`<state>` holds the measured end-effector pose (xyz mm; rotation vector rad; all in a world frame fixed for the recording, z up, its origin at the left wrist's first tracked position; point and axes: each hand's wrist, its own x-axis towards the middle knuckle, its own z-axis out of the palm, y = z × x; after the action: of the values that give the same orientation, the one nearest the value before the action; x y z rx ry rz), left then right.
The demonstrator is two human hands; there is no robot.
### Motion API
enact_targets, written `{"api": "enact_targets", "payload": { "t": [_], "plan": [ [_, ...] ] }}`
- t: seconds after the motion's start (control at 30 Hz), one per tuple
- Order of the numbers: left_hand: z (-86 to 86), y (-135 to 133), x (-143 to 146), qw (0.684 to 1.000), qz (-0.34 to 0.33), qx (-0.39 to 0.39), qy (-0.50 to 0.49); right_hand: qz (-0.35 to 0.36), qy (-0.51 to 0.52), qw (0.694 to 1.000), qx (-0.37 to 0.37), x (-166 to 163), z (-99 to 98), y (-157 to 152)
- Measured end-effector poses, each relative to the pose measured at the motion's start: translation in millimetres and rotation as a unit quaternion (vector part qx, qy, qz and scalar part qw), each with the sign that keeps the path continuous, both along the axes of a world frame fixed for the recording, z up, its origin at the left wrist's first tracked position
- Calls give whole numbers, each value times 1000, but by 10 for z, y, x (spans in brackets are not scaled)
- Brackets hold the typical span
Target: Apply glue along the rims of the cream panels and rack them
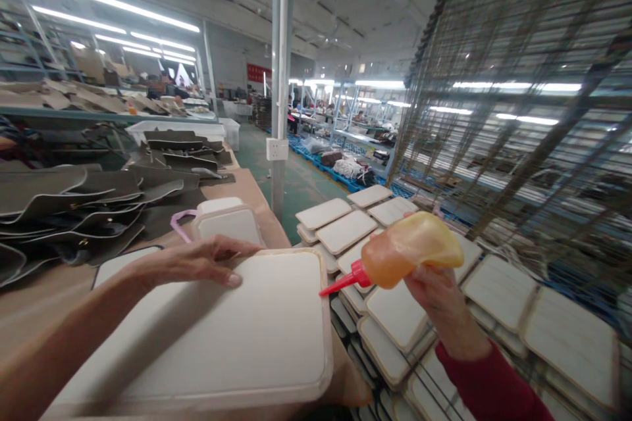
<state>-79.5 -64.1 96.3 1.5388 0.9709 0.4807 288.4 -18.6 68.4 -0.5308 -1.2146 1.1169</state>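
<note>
A large white panel (237,329) with rounded corners and a raised pale rim lies in front of me on the brown-covered table. My left hand (207,263) grips its far edge, thumb on the white face and fingers along the rim. In my right hand (434,289) is a squeeze bottle (412,250) of amber liquid, tipped so its red nozzle points left and down. The nozzle's tip meets the panel's right rim near the far corner. Behind the panel stand smaller white rounded pieces (227,223) with a pale purple strip beside them.
Stacked white panels with tan edges (399,316) fill a wire rack on the right. A tall wire mesh frame (494,92) rises behind them. Dark grey sheet pieces (64,197) lie piled at left. A metal post (279,79) with a socket stands beyond the table.
</note>
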Motion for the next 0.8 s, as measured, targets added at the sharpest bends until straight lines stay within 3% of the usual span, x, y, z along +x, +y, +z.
{"api": "enact_targets", "payload": {
  "t": [0.53,0.8],
  "plan": [
    [-25,43,-82,999,-26,-38,-5,48,-5,999,-14,-11,-37,-85],
    [83,-46,-14,999,17,-45,-18,69,-9,997,-36,-94,51,-195]
  ]
}}
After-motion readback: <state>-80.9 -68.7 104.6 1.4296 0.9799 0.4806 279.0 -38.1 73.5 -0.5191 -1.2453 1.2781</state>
